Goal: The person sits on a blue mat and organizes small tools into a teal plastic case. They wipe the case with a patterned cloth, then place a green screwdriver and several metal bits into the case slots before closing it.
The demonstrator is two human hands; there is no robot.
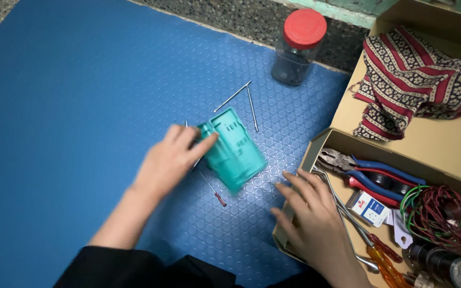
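Left hand (169, 160) fingers pinch the near edge of a teal plastic case (233, 149), tilting it up off the blue mat (70, 106). Right hand (310, 213) open, fingers spread, empty, resting on the cardboard box (316, 146) rim, likely steadying it. Thin metal rods (244, 98) and a small red-handled screwdriver (213, 191) lie beside the case.

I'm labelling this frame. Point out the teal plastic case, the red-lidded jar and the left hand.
Teal plastic case (235, 150), head view, middle of its face.
Red-lidded clear jar (304, 28), head view, lid top.
Left hand (173, 157), head view, back of hand.
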